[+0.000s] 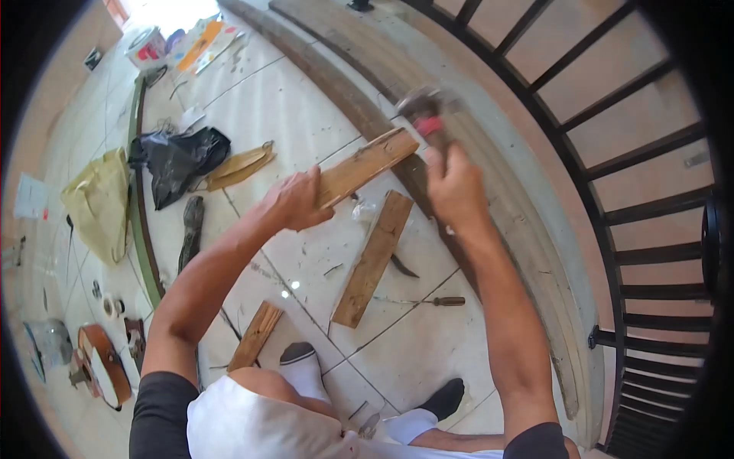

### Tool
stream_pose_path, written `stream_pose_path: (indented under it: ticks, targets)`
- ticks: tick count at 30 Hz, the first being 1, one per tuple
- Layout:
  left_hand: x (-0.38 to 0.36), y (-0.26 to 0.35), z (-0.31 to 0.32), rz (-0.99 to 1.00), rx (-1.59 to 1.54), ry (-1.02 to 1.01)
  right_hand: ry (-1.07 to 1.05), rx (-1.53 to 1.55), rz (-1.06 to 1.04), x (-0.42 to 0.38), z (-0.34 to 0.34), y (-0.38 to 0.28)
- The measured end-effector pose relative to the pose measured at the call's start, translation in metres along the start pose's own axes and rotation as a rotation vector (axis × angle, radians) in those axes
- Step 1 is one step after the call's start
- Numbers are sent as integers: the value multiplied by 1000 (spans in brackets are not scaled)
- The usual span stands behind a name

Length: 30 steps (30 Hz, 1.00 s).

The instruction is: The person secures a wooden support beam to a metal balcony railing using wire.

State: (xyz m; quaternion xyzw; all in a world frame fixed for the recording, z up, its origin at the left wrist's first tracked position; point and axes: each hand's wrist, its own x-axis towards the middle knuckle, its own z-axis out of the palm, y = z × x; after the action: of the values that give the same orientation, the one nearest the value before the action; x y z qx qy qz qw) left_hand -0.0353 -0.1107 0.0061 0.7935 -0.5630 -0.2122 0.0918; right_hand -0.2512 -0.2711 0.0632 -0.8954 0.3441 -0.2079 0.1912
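White cloth (252, 424) is seen nearest, draped over the lap. Beyond it, a wooden board (371, 164) is gripped by the left hand (294, 200), its fingers closed around the near end. Its long axis is slanted forward and to the right, the far end being angled away from those fingers. A hammer (424, 111), blurred, is held in the right hand (456, 183), fingers wrapped round the handle. By that hand the board's far end is more closely neighboured; the hammer's head is seen just beyond it. Contact between head and board cannot be told.

A loose board (372, 260) is laid on the tiled floor (413, 352), lengthwise between the forearms, with a screwdriver (449, 301) placed to its right. A short wood piece (256, 336) is noted near the left foot.

Containers: a white bucket (147, 50) is set far left, contents not made out. A black plastic bag (180, 157) is crumpled on the floor; whether anything is held inside cannot be told.
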Motion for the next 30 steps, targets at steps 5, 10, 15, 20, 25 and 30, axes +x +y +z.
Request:
stream_pose_path:
  ticks: [5,10,15,20,25,30]
  targets:
    - [2,3,-13,-7,32,-24,86,103,92,3,24,15]
    - [-8,4,-4,4,40,30,-39,77,105,16,0,10]
    - [3,4,-15,3,33,-29,-230,-52,141,2,19,9]
    - [3,2,-21,3,26,-21,-96,25,86,13,20,2]
    - [6,-5,-6,49,58,80,-199,-28,133,11,25,15]
    - [5,5,-34,-34,6,-101,-15,96,155,3,23,-5]
